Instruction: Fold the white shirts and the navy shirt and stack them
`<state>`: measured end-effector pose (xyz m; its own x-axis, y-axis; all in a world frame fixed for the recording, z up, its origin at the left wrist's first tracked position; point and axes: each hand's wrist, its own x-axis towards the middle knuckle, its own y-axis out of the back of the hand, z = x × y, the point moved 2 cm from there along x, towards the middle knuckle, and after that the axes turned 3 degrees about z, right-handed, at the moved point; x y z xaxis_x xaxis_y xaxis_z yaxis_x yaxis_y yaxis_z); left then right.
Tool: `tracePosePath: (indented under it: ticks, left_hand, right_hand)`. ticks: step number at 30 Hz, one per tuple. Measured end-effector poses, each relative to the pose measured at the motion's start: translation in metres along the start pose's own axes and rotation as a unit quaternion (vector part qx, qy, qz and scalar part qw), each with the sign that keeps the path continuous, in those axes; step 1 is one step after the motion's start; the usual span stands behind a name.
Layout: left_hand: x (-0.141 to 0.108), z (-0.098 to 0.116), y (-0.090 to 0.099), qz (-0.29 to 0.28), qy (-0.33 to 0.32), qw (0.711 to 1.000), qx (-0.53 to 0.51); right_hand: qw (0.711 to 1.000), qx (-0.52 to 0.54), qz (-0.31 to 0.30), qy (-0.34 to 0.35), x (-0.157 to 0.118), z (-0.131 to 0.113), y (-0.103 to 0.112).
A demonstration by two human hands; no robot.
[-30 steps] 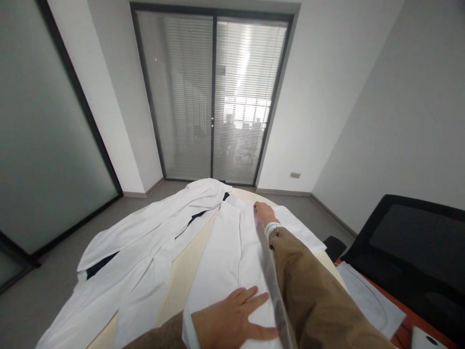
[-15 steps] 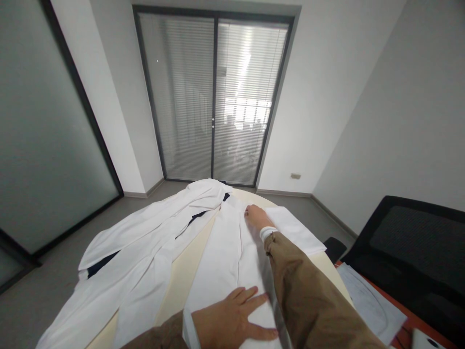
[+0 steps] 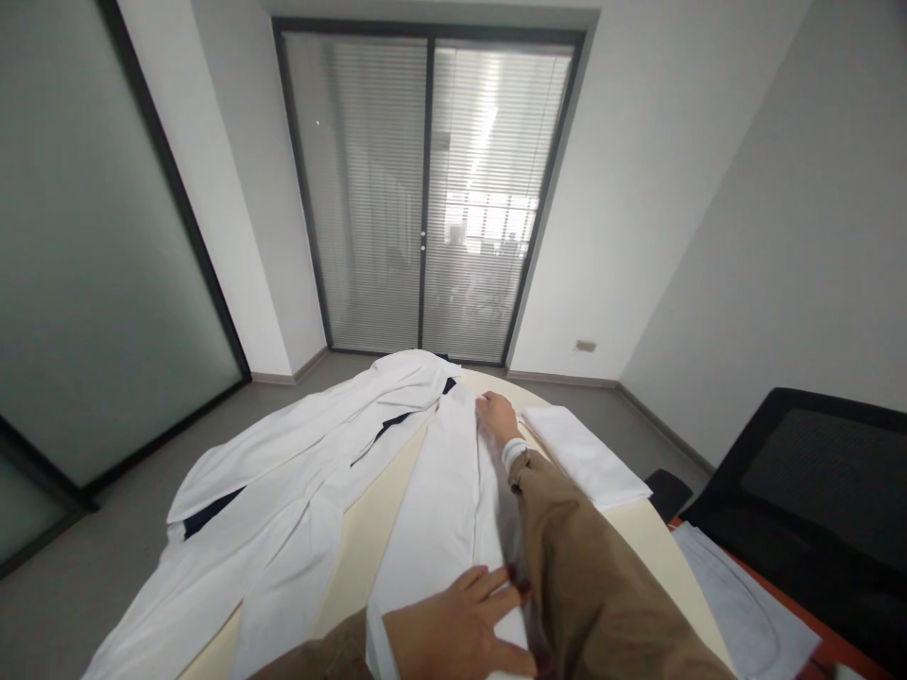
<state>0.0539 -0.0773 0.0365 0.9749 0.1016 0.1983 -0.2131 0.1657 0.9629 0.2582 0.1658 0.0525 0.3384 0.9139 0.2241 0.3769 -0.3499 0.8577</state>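
A long piece of white clothing (image 3: 436, 482) lies lengthwise on the cream table (image 3: 375, 501), with a fold running down its right side. My left hand (image 3: 460, 628) rests on its near part, fingers spread and palm down. At the far end my right hand (image 3: 497, 417) is closed, its bent fingers pinching the right edge of the fabric. My right sleeve hides some of that edge. To the left is spread another white garment (image 3: 283, 482), wrinkled, with dark navy patches showing. A folded white cloth (image 3: 588, 458) sits right of my right forearm.
A black mesh chair (image 3: 814, 501) stands at the right beside an orange-red surface with papers (image 3: 744, 595) on it. Beyond the table are a glass door (image 3: 425, 189) with blinds and white walls. A frosted glass panel (image 3: 106, 283) is on the left.
The right edge of the clothing has come leftward with my right hand, and a strip of table now shows beside the folded cloth. My left hand stays spread. The view has shifted slightly.
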Motion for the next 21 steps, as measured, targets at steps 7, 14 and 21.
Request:
tracePosePath:
  ticks: [7, 14, 21]
  left_hand:
    - [0.0, -0.004, -0.008, 0.011, -0.01, 0.999, 0.035]
    - [0.003, -0.003, -0.003, 0.011, -0.003, 1.0, 0.01]
    - [0.004, -0.004, -0.009, 0.006, -0.009, 0.999, 0.042]
  right_hand:
    - [0.999, 0.034, 0.026, 0.019, 0.015, -0.011, 0.001]
    - [0.98, 0.028, -0.029, 0.195, -0.013, -0.034, -0.007]
    - [0.937, -0.101, -0.208, 0.261, -0.036, -0.038, -0.051]
